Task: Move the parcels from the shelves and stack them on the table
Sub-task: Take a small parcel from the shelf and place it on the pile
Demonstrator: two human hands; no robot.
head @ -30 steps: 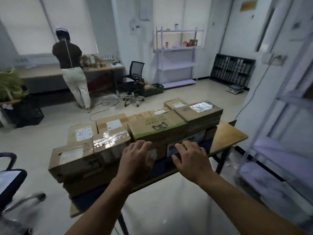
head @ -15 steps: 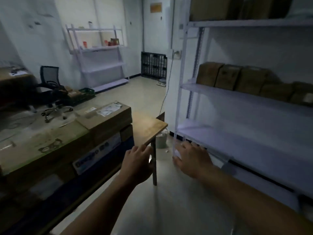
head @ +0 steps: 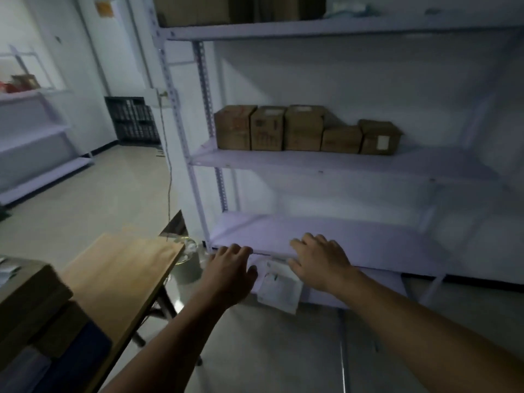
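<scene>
Beside the wooden table [head: 122, 268], facing white shelves [head: 340, 163] with 5 parcels [head: 303, 129], left hand [head: 226, 276] and right hand [head: 320, 262] hover spread, empty.

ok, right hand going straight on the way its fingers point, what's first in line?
Likely the lower shelf board: the right hand points across its front edge. No parcels in that line; they sit one shelf higher. Depth unclear.

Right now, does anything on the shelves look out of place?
Yes: a white flat parcel lies askew on the lowest shelf, a corner hanging past its front edge, between the left hand and right hand. The five boxes on the middle shelf stand in a neat row.
</scene>
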